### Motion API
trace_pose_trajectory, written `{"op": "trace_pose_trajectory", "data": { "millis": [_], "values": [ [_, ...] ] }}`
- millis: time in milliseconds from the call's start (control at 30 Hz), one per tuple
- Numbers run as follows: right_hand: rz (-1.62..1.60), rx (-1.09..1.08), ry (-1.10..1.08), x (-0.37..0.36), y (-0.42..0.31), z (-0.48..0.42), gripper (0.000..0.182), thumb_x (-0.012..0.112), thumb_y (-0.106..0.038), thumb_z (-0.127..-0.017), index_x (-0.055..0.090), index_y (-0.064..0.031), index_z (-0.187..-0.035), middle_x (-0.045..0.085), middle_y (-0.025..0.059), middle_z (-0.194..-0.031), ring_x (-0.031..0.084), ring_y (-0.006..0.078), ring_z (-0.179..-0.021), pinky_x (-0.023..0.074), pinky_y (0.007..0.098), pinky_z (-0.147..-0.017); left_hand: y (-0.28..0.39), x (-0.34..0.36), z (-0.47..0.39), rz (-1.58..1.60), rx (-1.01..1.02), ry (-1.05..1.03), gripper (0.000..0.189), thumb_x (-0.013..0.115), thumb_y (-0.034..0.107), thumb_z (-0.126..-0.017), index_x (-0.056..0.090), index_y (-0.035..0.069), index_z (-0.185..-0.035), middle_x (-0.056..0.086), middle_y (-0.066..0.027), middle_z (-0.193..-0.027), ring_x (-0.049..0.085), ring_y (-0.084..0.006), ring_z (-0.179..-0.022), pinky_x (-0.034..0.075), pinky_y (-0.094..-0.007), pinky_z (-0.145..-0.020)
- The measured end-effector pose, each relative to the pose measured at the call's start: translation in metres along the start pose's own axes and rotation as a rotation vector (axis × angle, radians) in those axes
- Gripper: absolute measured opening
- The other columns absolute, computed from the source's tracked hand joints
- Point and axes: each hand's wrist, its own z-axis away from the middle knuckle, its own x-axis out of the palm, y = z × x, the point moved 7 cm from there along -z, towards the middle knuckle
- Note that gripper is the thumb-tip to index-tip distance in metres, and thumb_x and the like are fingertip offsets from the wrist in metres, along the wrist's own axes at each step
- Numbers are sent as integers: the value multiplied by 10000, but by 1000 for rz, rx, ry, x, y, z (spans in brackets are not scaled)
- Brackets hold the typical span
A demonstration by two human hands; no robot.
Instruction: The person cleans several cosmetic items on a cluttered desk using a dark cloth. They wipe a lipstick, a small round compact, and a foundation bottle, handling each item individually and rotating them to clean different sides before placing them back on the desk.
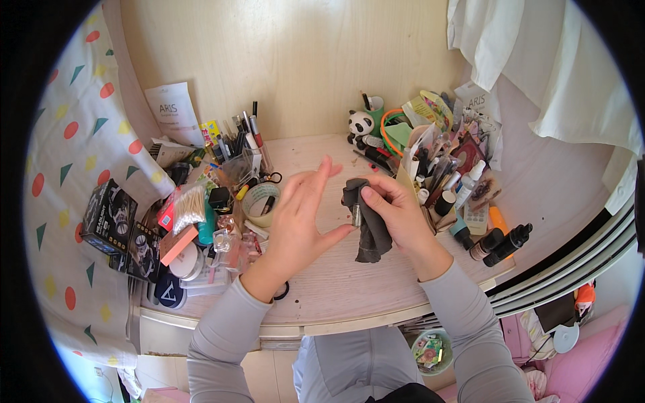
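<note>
A dark grey cloth [374, 234] hangs from my right hand [403, 214], pinched between thumb and fingers above the desk. A small shiny cylinder [357, 215], perhaps a lipstick or small bottle, sits against the cloth's left side, partly wrapped by it. My left hand [297, 216] is held to the left with its fingers spread and pointing away from me. Its thumb tip meets or nearly meets the cylinder's lower end; I cannot tell which. The left palm and fingers hold nothing visible.
On the left are a bag of cotton swabs [189, 209], a tape roll [260, 204], boxed headlights [110, 216] and makeup pens [237, 136]. A panda figurine [361, 125], cosmetics and a spray bottle [471, 181] crowd the right. Curtains [65, 201] flank the desk [352, 292]; a bin [432, 352] stands below.
</note>
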Motion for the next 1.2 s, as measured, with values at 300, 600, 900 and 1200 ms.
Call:
{"op": "trace_pose_trajectory", "data": {
  "millis": [300,600,900,1200],
  "values": [
    [-107,33,27,-4,5,0,153,598,-185,-995,632,-41,-1035,688,27,-902,617,71,-764,505,224,-681,4,0,-1,96,14,-27,984,863,77,-590,413,42,-1464,672,-83,-1227,572,-284,-1094,485,-374,-936],
    [-112,69,12,-1,1,0,227,649,-165,-961,558,-44,-1131,711,79,-991,639,95,-839,519,239,-732,2,-2,2,142,-13,8,975,852,61,-611,404,66,-1477,688,-88,-1182,580,-264,-1082,498,-365,-833],
    [-85,25,5,-1,5,-1,144,633,-191,-976,558,-70,-994,685,41,-889,613,76,-775,492,233,-677,8,1,1,53,53,26,954,860,44,-558,468,53,-1428,664,-107,-1149,588,-291,-1066,483,-394,-914],
    [-165,116,-21,3,12,0,148,614,-203,-989,570,-64,-1013,699,46,-913,615,64,-782,496,217,-679,7,1,2,138,35,15,998,841,65,-568,409,68,-1468,650,-104,-1152,592,-278,-1051,484,-381,-812]
  ]
}}
